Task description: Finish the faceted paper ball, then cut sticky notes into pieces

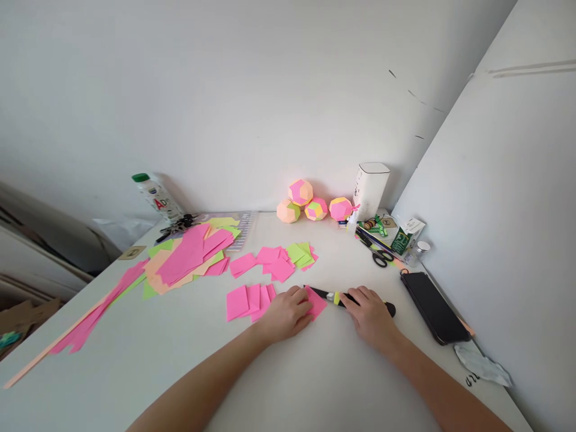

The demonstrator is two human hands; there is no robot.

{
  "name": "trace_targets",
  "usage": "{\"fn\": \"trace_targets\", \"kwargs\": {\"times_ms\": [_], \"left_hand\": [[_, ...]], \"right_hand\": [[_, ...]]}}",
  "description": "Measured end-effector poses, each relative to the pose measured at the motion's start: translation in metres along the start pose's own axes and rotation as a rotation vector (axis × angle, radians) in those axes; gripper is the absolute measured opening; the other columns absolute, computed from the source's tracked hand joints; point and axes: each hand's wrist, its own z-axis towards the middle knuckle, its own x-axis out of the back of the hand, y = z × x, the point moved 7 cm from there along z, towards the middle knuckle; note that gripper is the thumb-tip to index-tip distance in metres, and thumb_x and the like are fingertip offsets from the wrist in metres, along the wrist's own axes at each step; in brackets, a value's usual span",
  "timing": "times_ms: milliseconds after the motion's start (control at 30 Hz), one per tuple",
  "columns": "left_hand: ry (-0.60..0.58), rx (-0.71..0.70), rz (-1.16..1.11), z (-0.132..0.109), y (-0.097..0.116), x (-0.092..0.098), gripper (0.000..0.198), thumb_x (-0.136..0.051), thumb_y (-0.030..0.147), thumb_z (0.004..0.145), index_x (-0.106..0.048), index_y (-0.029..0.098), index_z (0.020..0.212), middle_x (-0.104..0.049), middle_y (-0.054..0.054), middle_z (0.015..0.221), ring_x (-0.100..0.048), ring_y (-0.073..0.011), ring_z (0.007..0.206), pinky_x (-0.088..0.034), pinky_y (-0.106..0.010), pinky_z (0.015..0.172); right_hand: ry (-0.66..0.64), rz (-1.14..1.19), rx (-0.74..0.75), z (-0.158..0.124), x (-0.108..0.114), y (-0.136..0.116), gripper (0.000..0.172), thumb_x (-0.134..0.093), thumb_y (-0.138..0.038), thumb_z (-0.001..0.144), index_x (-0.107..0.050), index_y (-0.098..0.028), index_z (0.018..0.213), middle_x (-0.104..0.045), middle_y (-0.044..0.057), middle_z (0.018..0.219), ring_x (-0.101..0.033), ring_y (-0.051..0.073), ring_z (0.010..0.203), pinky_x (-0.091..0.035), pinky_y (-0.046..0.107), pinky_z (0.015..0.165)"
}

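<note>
My right hand (372, 315) grips a black and yellow utility knife (336, 297), whose blade points left and lies over a small pink paper square (318, 303). With curled fingers, my left hand (288, 313) holds that square against the white table and hides its left part. Just left of the hand lie several folded pink papers (237, 302) in an overlapping row. Farther back are more pink pieces (275, 261) and a small pile of green pieces (300, 254).
Loose coloured sheets (184, 258) and a bottle (157, 198) stand left. Folded paper balls (300, 192) and a white container (371, 189) are against the wall. Scissors (381, 258), a phone (434, 306) and a crumpled wrapper (483, 365) lie along the right side.
</note>
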Motion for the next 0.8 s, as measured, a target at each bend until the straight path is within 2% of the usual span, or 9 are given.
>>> {"fn": "trace_targets", "kwargs": {"times_ms": [167,300,367,433,500,567,633,733,800], "left_hand": [[0.073,-0.065,0.000,-0.001,0.003,0.001,0.027,-0.042,0.027,0.095,-0.059,0.015,0.077,-0.058,-0.007,0.081,-0.054,-0.0191,0.076,-0.047,-0.029,0.058],[0.088,-0.086,-0.043,-0.001,0.004,0.003,0.026,-0.045,0.035,0.095,-0.061,0.015,0.093,-0.061,-0.011,0.096,-0.057,-0.0238,0.091,-0.052,-0.038,0.077],[0.089,-0.104,-0.074,-0.001,0.005,0.003,0.038,-0.049,0.048,0.092,-0.059,0.015,0.108,-0.060,-0.014,0.107,-0.056,-0.0280,0.101,-0.051,-0.044,0.085],[0.108,-0.119,-0.090,-0.001,0.006,0.003,0.050,-0.052,0.055,0.088,-0.055,0.014,0.116,-0.059,-0.017,0.113,-0.056,-0.0305,0.105,-0.051,-0.046,0.086],[0.146,-0.119,-0.081,-0.001,0.006,0.005,0.042,-0.053,0.046,0.090,-0.054,0.014,0.116,-0.059,-0.016,0.112,-0.056,-0.0297,0.105,-0.052,-0.045,0.086],[0.224,-0.115,-0.034,-0.002,0.004,0.011,0.023,-0.050,0.025,0.092,-0.056,0.015,0.111,-0.061,-0.014,0.108,-0.057,-0.0273,0.105,-0.052,-0.043,0.086],[0.342,-0.075,0.050,-0.004,-0.003,0.022,0.022,-0.046,0.010,0.089,-0.058,0.017,0.106,-0.062,-0.012,0.104,-0.056,-0.0268,0.106,-0.052,-0.043,0.087],[0.494,0.111,0.208,-0.012,-0.030,0.037,0.027,-0.048,0.007,0.087,-0.059,0.019,0.108,-0.061,-0.012,0.109,-0.053,-0.0300,0.112,-0.050,-0.048,0.087],[0.506,0.253,0.307,-0.016,-0.052,0.038,0.030,-0.047,0.007,0.087,-0.059,0.020,0.111,-0.060,-0.013,0.114,-0.052,-0.0321,0.114,-0.049,-0.051,0.088]], "right_hand": [[-0.007,0.025,0.042,-0.007,0.009,0.009,0.041,-0.042,-0.001,0.084,-0.065,-0.014,0.115,-0.065,0.012,0.098,-0.054,0.024,0.089,-0.047,0.036,0.073],[-0.008,0.057,0.071,-0.008,0.011,0.012,0.041,-0.042,-0.002,0.085,-0.065,-0.017,0.116,-0.066,0.011,0.099,-0.055,0.023,0.089,-0.048,0.036,0.073],[0.003,0.072,0.079,-0.008,0.012,0.012,0.040,-0.042,-0.003,0.085,-0.065,-0.017,0.115,-0.065,0.011,0.099,-0.055,0.023,0.089,-0.049,0.036,0.074],[0.021,0.085,0.082,-0.008,0.012,0.012,0.038,-0.043,-0.003,0.085,-0.066,-0.016,0.113,-0.065,0.012,0.099,-0.056,0.023,0.090,-0.049,0.037,0.074],[0.037,0.095,0.078,-0.008,0.011,0.013,0.037,-0.044,-0.003,0.085,-0.066,-0.014,0.113,-0.064,0.012,0.100,-0.056,0.023,0.090,-0.050,0.037,0.075],[0.051,0.101,0.068,-0.008,0.011,0.014,0.036,-0.044,-0.003,0.086,-0.065,-0.013,0.113,-0.064,0.013,0.099,-0.056,0.024,0.091,-0.050,0.038,0.075],[0.058,0.104,0.053,-0.009,0.011,0.017,0.034,-0.045,-0.004,0.087,-0.065,-0.013,0.113,-0.064,0.013,0.099,-0.056,0.024,0.090,-0.050,0.038,0.074],[0.056,0.105,0.034,-0.009,0.010,0.021,0.033,-0.045,-0.005,0.087,-0.065,-0.012,0.112,-0.065,0.013,0.099,-0.056,0.024,0.090,-0.050,0.039,0.075],[0.052,0.106,0.024,-0.009,0.009,0.023,0.032,-0.045,-0.006,0.088,-0.066,-0.013,0.111,-0.065,0.012,0.099,-0.056,0.024,0.089,-0.050,0.039,0.075]]}}
